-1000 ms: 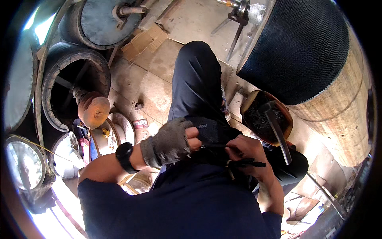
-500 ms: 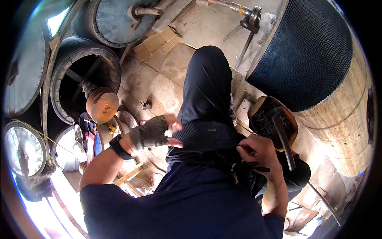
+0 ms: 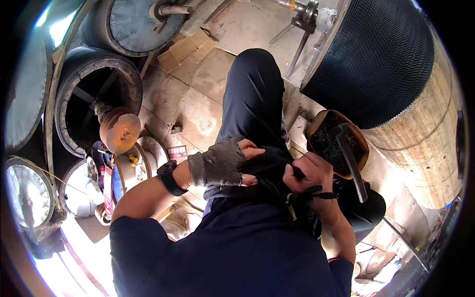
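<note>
My left hand (image 3: pixel 220 166), in a worn grey fingerless glove, reaches over my lap. Its fingers are stretched out and apart, with the tips beside a black cloth (image 3: pixel 269 161). At the right end of that cloth my right hand (image 3: pixel 310 173) is bare and closed, thumb and fingers pinching its edge. What else may lie within those fingers is hidden. Dark thin handles or straps (image 3: pixel 316 194) with a pale tip stick out near my right wrist. Right of this hand, a hammer (image 3: pixel 350 158) leans across a container (image 3: pixel 316 124) of dark, thin pieces.
A large wooden drum (image 3: pixel 420 143) partly covered with a black toothed sheet (image 3: pixel 373 59) stands at the right. Several drums (image 3: pixel 101 64) crowd the left, near a rusty-ended shaft (image 3: pixel 122 132). Flattened cardboard (image 3: pixel 185 49) lies on the tiled floor (image 3: pixel 193 111). A metal rod (image 3: pixel 405 245) is at lower right.
My left hand has moved right across my lap, and its fingers now reach over the black cloth. The cloth looks more bunched toward my right hand, which remains closed at its edge.
</note>
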Motion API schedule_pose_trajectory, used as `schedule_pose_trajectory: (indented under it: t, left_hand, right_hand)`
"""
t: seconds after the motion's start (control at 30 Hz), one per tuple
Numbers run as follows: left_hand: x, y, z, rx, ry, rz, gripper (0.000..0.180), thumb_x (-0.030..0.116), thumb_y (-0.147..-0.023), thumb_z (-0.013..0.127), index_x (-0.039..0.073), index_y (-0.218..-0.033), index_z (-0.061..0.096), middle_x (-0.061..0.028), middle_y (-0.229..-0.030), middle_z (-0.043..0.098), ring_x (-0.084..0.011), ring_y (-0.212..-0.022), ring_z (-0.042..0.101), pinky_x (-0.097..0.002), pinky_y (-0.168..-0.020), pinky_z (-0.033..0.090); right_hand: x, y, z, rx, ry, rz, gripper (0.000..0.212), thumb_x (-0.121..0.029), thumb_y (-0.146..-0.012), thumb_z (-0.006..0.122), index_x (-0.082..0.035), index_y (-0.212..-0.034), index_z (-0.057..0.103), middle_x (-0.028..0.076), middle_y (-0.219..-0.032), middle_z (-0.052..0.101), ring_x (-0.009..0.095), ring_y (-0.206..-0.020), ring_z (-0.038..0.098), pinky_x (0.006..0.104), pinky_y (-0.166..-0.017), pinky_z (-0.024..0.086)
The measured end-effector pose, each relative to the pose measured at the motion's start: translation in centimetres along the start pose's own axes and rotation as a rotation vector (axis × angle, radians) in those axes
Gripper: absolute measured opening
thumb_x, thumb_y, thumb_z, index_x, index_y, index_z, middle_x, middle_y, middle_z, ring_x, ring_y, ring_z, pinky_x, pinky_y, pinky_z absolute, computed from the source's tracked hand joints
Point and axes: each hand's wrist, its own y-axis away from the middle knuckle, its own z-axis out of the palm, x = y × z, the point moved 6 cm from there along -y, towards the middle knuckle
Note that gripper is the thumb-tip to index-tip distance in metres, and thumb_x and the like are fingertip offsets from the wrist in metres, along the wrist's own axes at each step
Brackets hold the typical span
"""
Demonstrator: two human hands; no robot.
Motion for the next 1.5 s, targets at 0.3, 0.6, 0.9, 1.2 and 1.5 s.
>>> schedule_pose_trajectory:
  t: [0.3,0.6,0.9,1.2,1.5]
  left_hand:
    - [-1.3,-0.4,0.4,0.030,0.142,-0.110,0.090,0.042,-0.078,0.080,0.004,-0.150,0.040,-0.0240,-0.143,0.047,-0.0396,-0.130,0.050,-0.0452,-0.109,0.042]
    - [0.5,0.7,2.2,0.232,-0.005,-0.013,0.109,0.044,-0.064,0.083,0.005,-0.153,0.033,-0.0226,-0.149,0.038,-0.0443,-0.135,0.041,-0.0509,-0.113,0.034]
    - [-1.8,1.4,2.2,0.127,0.215,0.022,0.101,0.050,-0.072,0.075,0.006,-0.153,0.034,-0.0207,-0.154,0.033,-0.0387,-0.142,0.036,-0.0459,-0.118,0.030]
    - [-4.8,5.2,2.4,0.254,0.217,-0.213,0.099,0.033,-0.067,0.077,0.006,-0.152,0.034,-0.0202,-0.149,0.038,-0.0378,-0.136,0.042,-0.0429,-0.115,0.035]
    - [-7.5,5.5,2.8,0.198,0.871,-0.196,0.081,0.039,-0.077,0.080,0.004,-0.144,0.050,-0.0130,-0.133,0.058,-0.0236,-0.124,0.053,-0.0360,-0.108,0.037]
  right_hand:
    - [0.4,-0.6,1.4,-0.061,0.032,0.009,0.022,-0.008,-0.076,0.077,-0.005,-0.066,0.059,0.010,-0.062,0.056,0.025,-0.051,0.056,0.0355,-0.048,0.045]
    - [2.0,-0.1,2.7,0.003,0.065,0.239,0.020,-0.010,-0.078,0.077,-0.002,-0.068,0.061,0.012,-0.066,0.060,0.027,-0.056,0.060,0.0353,-0.054,0.048]
    - [2.0,0.2,2.5,-0.004,0.036,0.228,0.020,-0.010,-0.078,0.077,-0.002,-0.067,0.061,0.012,-0.064,0.060,0.027,-0.055,0.059,0.0354,-0.052,0.046]
    - [1.3,-0.1,2.2,-0.102,0.019,0.159,0.017,-0.007,-0.077,0.077,-0.002,-0.071,0.062,0.011,-0.068,0.060,0.025,-0.056,0.058,0.0342,-0.053,0.047]
    - [-0.5,-2.8,3.3,-0.336,-0.065,0.090,0.016,-0.011,-0.080,0.077,-0.003,-0.079,0.063,0.012,-0.076,0.061,0.029,-0.066,0.062,0.0375,-0.060,0.050]
